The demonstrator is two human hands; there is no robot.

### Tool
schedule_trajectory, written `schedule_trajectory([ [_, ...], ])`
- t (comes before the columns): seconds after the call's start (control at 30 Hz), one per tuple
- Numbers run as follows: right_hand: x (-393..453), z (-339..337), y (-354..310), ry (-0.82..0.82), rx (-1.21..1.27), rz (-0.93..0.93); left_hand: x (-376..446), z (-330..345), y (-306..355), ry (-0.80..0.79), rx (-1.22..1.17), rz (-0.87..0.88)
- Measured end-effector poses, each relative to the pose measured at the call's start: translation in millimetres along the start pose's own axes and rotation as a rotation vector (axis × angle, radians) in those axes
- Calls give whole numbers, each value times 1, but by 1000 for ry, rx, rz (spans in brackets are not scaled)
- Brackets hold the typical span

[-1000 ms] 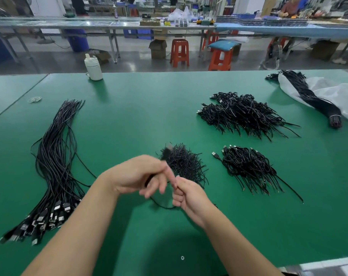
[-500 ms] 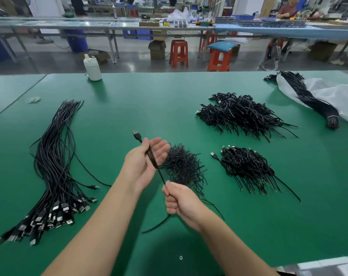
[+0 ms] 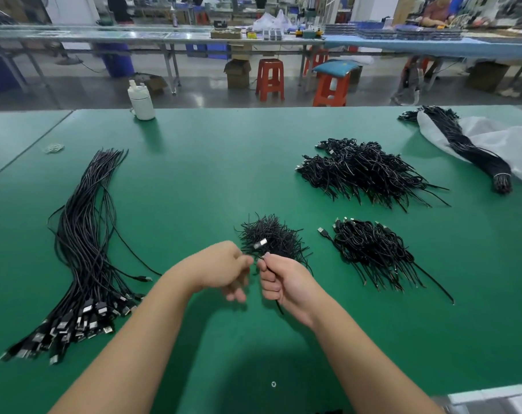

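Observation:
My left hand (image 3: 221, 268) and my right hand (image 3: 286, 283) meet over the green table (image 3: 194, 180), both gripping one thin black USB cable (image 3: 261, 244). Its silver plug sticks up between the two hands. A short tail of the cable hangs below my right fist. Just behind the hands lies a small pile of black twist ties (image 3: 271, 236). A long bundle of straight black cables (image 3: 83, 243) lies to the left, plugs toward me.
Two heaps of coiled cables lie right of the hands, a small one (image 3: 373, 249) and a larger one (image 3: 364, 168) farther back. A banded cable bundle (image 3: 468, 147) rests on a white bag (image 3: 510, 144) at far right. A white bottle (image 3: 141, 101) stands at the far edge.
My left hand, which held the cable stretched out with open fingers, has curled and come down beside my right hand. The cable is now gathered short between both hands.

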State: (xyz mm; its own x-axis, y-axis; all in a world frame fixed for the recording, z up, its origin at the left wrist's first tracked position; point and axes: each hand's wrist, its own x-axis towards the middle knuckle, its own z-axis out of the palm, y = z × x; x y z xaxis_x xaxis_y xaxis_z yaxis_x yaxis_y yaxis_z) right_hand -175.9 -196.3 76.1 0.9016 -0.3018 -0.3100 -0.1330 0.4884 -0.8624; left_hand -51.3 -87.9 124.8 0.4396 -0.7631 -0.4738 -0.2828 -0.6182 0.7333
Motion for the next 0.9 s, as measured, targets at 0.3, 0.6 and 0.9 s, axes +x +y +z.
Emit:
schedule_trajectory([
  [0.3,-11,17,15,31,-412,-115,14,28,8,243,-828,177],
  [0.6,-12,0,10,51,-193,-141,6,38,14,77,-1186,266],
  [0.9,-15,2,14,143,-78,-308,0,38,16,-126,-1034,284],
])
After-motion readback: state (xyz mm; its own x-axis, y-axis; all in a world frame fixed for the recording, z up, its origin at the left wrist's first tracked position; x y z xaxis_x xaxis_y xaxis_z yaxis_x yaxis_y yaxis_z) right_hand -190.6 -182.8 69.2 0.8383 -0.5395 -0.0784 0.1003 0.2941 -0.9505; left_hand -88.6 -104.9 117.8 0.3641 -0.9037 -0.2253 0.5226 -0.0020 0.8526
